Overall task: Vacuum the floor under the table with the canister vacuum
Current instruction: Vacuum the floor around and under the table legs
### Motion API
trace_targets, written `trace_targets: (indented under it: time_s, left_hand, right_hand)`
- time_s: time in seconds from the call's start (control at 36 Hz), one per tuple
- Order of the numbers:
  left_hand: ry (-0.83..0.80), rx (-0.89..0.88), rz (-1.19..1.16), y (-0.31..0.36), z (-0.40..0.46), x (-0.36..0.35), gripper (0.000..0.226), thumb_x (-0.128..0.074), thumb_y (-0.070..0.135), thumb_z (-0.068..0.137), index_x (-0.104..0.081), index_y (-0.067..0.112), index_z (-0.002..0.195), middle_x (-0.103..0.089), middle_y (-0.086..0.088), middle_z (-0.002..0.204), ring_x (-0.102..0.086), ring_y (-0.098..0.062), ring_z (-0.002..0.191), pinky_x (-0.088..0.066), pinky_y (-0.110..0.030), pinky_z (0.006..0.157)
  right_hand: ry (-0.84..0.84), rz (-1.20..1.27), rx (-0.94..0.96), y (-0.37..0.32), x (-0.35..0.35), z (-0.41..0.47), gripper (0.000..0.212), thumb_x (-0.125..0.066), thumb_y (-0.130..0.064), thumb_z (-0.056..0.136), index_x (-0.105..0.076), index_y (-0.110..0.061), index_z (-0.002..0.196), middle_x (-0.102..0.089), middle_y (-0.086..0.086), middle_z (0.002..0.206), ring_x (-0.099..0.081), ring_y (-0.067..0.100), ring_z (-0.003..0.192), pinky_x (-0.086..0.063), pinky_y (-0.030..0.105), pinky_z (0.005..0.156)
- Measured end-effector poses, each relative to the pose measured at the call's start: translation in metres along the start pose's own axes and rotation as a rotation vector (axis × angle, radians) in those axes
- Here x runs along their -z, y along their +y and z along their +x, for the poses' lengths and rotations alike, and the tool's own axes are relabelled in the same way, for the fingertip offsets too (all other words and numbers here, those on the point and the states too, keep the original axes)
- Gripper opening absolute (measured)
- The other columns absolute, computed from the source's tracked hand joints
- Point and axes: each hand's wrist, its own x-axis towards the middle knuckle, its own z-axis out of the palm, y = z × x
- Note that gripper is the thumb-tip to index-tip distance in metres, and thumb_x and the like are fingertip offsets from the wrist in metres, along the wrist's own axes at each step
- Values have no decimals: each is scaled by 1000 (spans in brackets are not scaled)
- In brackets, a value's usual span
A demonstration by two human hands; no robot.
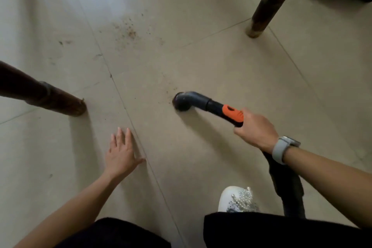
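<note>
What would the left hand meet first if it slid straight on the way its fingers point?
Probably only bare floor: the left hand points up the tiles, passing right of the near table leg. Farther on lie the scattered crumbs.

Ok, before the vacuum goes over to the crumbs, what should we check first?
1. Right hand holds the wand: ok.
2. Nozzle down at the floor: ok, though actual contact cannot be told.
3. Crumbs still ahead, not yet picked up: not ok.
4. Path from nozzle to crumbs free of table legs: ok.
5. Left hand open, away from the nozzle: ok.
6. Vacuum switched on: cannot tell.
</note>
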Motion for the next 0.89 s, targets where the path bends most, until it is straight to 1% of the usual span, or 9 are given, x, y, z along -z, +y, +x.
trace_targets:
  time_s: [0.06,0.14,0.28,0.33,0.53,0.64,0.78,0.83,0.89]
  left_hand:
    - [-1,11,10,-2,0,-1,117,-69,56,77,8,9,152,14,-18,158,8,-36,146,-8,-45,120]
    - [-31,55,-19,-5,-1,2,120,-69,57,77,12,8,151,17,-18,157,11,-37,146,-5,-44,119]
    - [-67,78,-18,-7,1,5,125,-68,61,75,16,7,150,20,-18,157,14,-39,145,-5,-46,119]
    - [-72,71,-30,-7,1,6,125,-68,60,75,16,7,150,21,-18,156,14,-39,144,-4,-46,118]
    - [-35,75,-85,-9,-2,4,126,-70,61,72,14,12,151,21,-13,157,15,-35,145,-6,-46,118]
    - [-45,80,-98,-8,-2,4,126,-71,59,72,15,13,151,23,-12,157,17,-35,145,-8,-49,118]
    - [-57,87,-114,-7,0,4,125,-72,57,73,17,14,150,26,-12,156,20,-35,144,-6,-51,118]
    - [-52,91,-128,-7,0,3,126,-72,57,73,17,15,150,27,-11,156,21,-35,144,-5,-51,118]
    - [-51,79,-138,-10,0,2,124,-71,58,74,17,15,150,26,-10,156,20,-34,144,-5,-51,119]
  right_hand:
    - [81,71,-116,5,12,17,34,-58,-25,83,-48,-14,113,-63,16,92,-59,37,81,-39,32,64]
    - [88,80,-141,-3,15,19,29,-58,-25,83,-46,-14,107,-59,11,82,-49,31,66,-38,32,61]
    - [-63,16,91,-40,-14,-2,32,-57,-28,83,-47,-15,110,-66,15,99,-63,36,91,-42,35,66]
    - [-95,3,139,-45,-18,-3,30,-56,-28,83,-47,-16,110,-67,14,100,-62,35,92,-42,35,66]
    - [101,138,-194,-18,18,41,33,-57,-27,82,-48,-12,110,-62,12,86,-60,35,76,-48,36,68]
    - [72,101,-130,-41,17,37,33,-58,-26,84,-46,-11,111,-63,18,97,-60,39,88,-43,36,70]
    - [-109,39,132,-85,-8,15,32,-57,-30,84,-47,-15,110,-66,16,101,-62,36,92,-46,36,70]
    - [-141,62,134,-87,-14,15,31,-57,-32,83,-49,-16,109,-67,14,100,-63,36,91,-48,36,72]
    - [-116,128,49,-76,-11,27,33,-60,-34,81,-51,-17,108,-69,15,95,-66,36,85,-52,36,70]
